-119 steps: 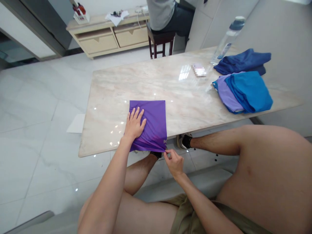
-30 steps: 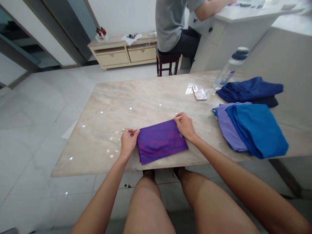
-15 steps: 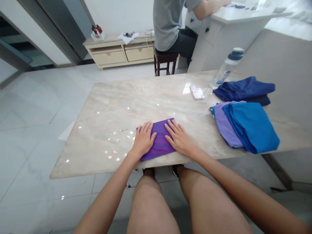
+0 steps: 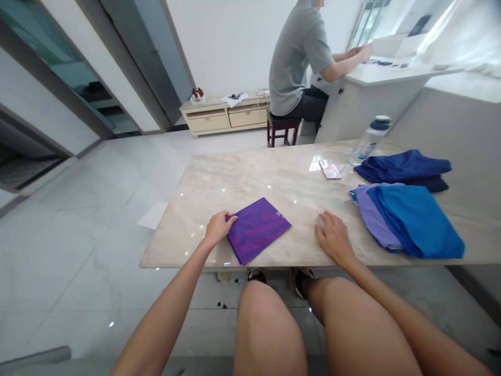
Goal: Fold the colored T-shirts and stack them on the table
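Observation:
A folded purple cloth (image 4: 258, 230) lies flat and slightly turned on the marble-look table (image 4: 223, 175). My left hand (image 4: 219, 227) grips its left edge, with the thumb on top and the fingers bent at the side. To the right of the cloth, apart from it, my right hand (image 4: 332, 237) rests over the tabletop. Its fingers are loosely curved, and nothing shows in them. Beyond that hand sits a stack of folded fabric: a bright blue piece (image 4: 420, 219) on top of a lilac piece (image 4: 378, 216).
Behind the stack lie dark blue garments (image 4: 405, 166) beside a clear water bottle (image 4: 370, 141). A small card (image 4: 331, 169) lies near the bottle. Across the table, a person in a grey shirt (image 4: 299, 57) sits on a dark stool (image 4: 284, 125) at a white counter (image 4: 376, 75).
Both hands lay flat on the purple cloth before. The right hand has lifted off and moved right; the left now holds the cloth's left edge. The cloth has turned, and the view has shifted.

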